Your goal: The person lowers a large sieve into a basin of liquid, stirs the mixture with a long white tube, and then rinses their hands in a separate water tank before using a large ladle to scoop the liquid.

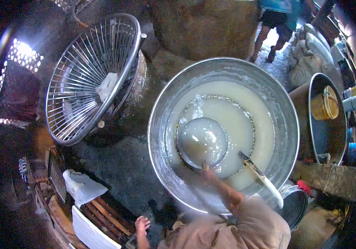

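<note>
A large round metal vat (223,64) holds cloudy whitish liquid (265,120). In it lies a beaded-looking ring (250,116), and inside the ring, at its lower left, a round shiny metal bowl (202,141) with pale liquid. My right hand (207,172) is at the bowl's lower rim, its fingers blurred and closed around the edge. A stick with a white lower part (265,182) leans over the vat's lower right rim. My left hand (142,224) hangs outside the vat at the lower left, fingers loosely curled and apart, holding nothing.
A slatted metal basket (82,83) stands tilted at the upper left. Wooden slats (107,216) with white sheets lie lower left. At the right are a metal tub (327,141) with a yellow bucket (325,106) and sacks (308,62). Another person's legs (269,37) show top right.
</note>
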Available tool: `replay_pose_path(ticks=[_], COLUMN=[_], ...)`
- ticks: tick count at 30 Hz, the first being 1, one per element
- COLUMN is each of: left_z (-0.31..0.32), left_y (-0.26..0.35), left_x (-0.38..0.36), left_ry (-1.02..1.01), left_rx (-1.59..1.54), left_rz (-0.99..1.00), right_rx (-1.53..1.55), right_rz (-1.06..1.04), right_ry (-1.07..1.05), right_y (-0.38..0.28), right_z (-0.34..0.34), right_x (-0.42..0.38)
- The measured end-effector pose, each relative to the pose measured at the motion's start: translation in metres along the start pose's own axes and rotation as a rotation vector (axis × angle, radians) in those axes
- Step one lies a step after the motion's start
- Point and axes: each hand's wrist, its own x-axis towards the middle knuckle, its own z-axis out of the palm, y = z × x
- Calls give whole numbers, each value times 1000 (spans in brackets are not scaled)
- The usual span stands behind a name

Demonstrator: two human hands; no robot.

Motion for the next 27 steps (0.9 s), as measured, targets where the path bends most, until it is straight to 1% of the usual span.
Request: replay_pose_path(ticks=[1,2,3,4,6,7,8,10,11,12,14,16,18,20,21,22,23,24,25,26,27], left_z=[7,10,14,22,45,57,67,93,108,123,148,165,179,182,185,173,163,158,157,155,158], left_y=[18,28,35,47,82,100,115,137,142,149,168,185,200,212,219,217,217,217,218,220,221], left_x=[-5,4,18,31,40,43,48,57,57,57,55,49,45,31,24,23,23,26,30,18,5], left_ry=[-64,-87,-115,-158,-245,-308,-356,-503,-540,-591,-637,-685,-760,-765,-769,-744,-756,-747,-752,-756,-727], left_rx=[30,38,27,28,27,14,47,93,100,137,179,248,248,273,288,291,276,272,246,220,227], left_rz=[71,91,149,208,275,322,342,451,511,532,653,665,753,763,795,814,863,859,844,830,789], right_rx=[74,135,-195,-169,182,182,219,225,209,252,302,408,628,708,794,863,1020,1144,1224,1305,1325], right_rz=[6,10,88,65,89,48,16,-13,-78,-109,-185,-174,-264,-286,-276,-240,-237,-267,-277,-285,-350], right_ry=[-23,-36,-26,6,18,23,61,46,147,187,194,235,118,186,160,117,-65,-216,-280,-343,-329], right_y=[-4,-3,-67,-75,-76,-78,-78,-76,-84,-76,-55,-51,-24,-18,-18,-19,-18,-15,-20,-24,-24], right_z=[7,13,38,44,48,48,43,23,15,-2,-35,-55,-89,-104,-112,-115,-122,-128,-128,-128,-130], right_x=[-16,-31,-97,-121,-155,-171,-188,-226,-260,-269,-286,-326,-328,-348,-359,-370,-371,-374,-384,-391,-394])
